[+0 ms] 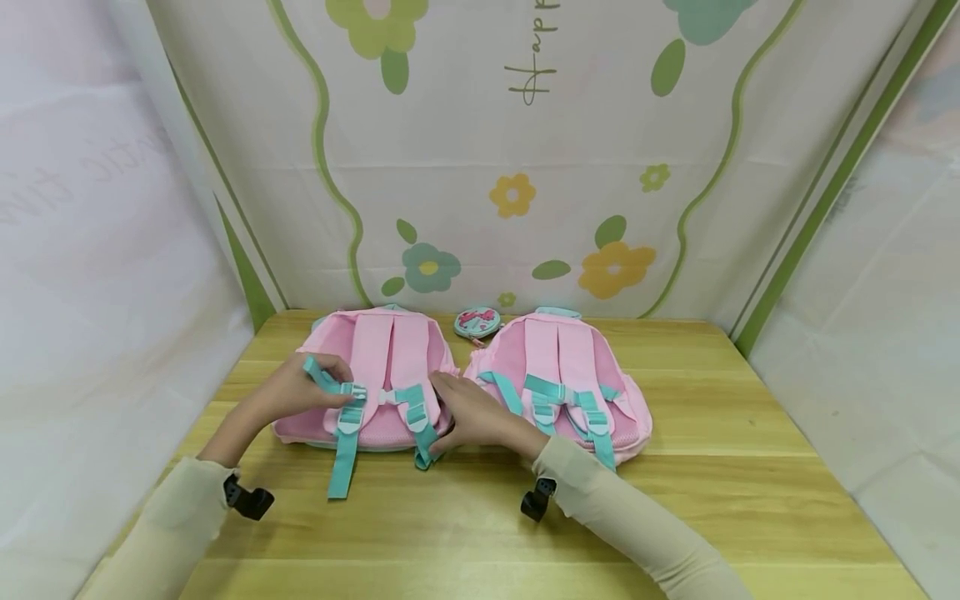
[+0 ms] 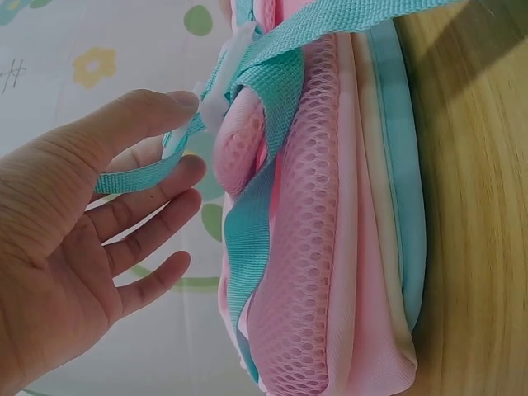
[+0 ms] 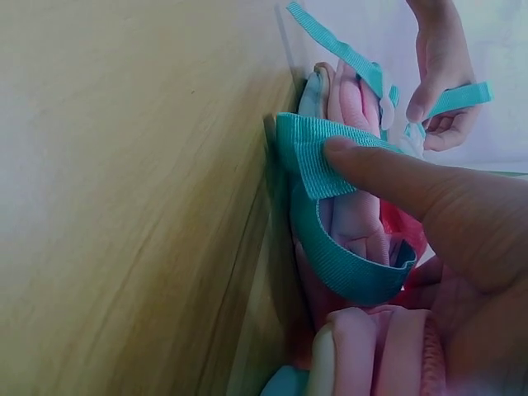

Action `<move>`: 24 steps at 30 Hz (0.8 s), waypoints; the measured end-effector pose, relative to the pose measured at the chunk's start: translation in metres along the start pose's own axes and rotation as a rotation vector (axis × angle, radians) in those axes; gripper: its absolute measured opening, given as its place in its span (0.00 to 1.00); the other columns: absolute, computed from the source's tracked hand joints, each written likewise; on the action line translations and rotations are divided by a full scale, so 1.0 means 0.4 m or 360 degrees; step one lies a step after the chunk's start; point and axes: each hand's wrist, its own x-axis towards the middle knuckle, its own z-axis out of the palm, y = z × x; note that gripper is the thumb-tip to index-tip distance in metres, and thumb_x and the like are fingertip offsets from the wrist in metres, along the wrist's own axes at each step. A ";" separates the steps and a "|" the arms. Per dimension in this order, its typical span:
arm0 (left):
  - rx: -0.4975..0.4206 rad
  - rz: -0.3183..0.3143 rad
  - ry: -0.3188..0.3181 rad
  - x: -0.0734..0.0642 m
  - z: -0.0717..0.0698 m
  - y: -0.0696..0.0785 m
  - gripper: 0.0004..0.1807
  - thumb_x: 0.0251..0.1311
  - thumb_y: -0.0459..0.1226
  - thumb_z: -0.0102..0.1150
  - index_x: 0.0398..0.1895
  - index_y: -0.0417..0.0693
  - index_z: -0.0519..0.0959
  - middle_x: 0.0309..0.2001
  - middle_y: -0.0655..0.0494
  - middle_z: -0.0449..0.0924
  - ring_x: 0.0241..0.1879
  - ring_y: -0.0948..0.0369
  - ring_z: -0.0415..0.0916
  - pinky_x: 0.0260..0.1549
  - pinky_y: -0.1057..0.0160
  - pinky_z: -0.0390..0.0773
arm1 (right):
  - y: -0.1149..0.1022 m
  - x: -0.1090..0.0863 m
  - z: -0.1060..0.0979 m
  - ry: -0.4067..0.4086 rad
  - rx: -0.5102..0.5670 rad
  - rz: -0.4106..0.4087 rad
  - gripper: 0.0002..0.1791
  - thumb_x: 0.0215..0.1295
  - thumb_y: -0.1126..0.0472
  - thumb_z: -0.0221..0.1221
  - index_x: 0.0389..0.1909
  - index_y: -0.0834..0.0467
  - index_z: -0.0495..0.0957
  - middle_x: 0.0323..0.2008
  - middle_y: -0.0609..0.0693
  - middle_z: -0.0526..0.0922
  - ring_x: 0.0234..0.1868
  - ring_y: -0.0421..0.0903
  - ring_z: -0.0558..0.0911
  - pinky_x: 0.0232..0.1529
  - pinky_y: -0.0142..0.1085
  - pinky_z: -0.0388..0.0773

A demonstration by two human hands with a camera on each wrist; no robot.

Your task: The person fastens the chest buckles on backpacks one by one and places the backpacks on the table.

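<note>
A pink backpack (image 1: 341,342) lies on the table at left, its shoulder straps facing up. My left hand (image 1: 306,386) pinches the white buckle (image 1: 354,390) of its teal chest strap between thumb and forefinger. The strap's loose end (image 2: 136,180) runs through that hand, whose other fingers are spread. At the backpack's right edge lies my right hand (image 1: 476,412). Its thumb rests straight on a teal webbing strap (image 3: 330,157); the other fingers reach along the bag's side and are partly hidden. A second white buckle piece (image 1: 387,397) sits between the shoulder straps.
Close on the right lies another pink backpack (image 1: 637,412) with teal straps, its chest strap joined across. A small round teal pouch (image 1: 477,322) is behind, between the two bags. Fabric walls with printed flowers (image 1: 512,196) enclose the wooden table (image 1: 690,500) at the back and sides.
</note>
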 end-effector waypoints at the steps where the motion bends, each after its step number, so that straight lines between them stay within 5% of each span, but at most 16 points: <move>1: -0.0003 0.0001 0.0006 -0.001 0.001 -0.001 0.11 0.50 0.37 0.80 0.30 0.52 0.83 0.30 0.62 0.84 0.33 0.65 0.79 0.36 0.68 0.80 | 0.000 -0.001 0.000 0.0001 0.0017 -0.0005 0.68 0.50 0.38 0.76 0.81 0.62 0.46 0.80 0.58 0.54 0.81 0.52 0.56 0.80 0.46 0.53; 11: -0.0024 0.0016 0.0023 -0.004 0.004 -0.010 0.10 0.50 0.37 0.79 0.31 0.51 0.84 0.31 0.61 0.85 0.35 0.63 0.81 0.37 0.68 0.80 | -0.017 -0.001 -0.015 0.0022 0.0155 -0.0058 0.64 0.55 0.37 0.73 0.81 0.61 0.47 0.82 0.57 0.51 0.82 0.51 0.53 0.80 0.46 0.54; 24: -0.0121 -0.0021 -0.0021 0.016 0.004 -0.026 0.10 0.52 0.39 0.79 0.33 0.52 0.84 0.32 0.62 0.86 0.35 0.62 0.79 0.38 0.68 0.79 | -0.052 0.031 -0.030 0.0170 0.0290 -0.0010 0.41 0.69 0.42 0.63 0.77 0.55 0.62 0.77 0.52 0.65 0.77 0.47 0.65 0.75 0.44 0.65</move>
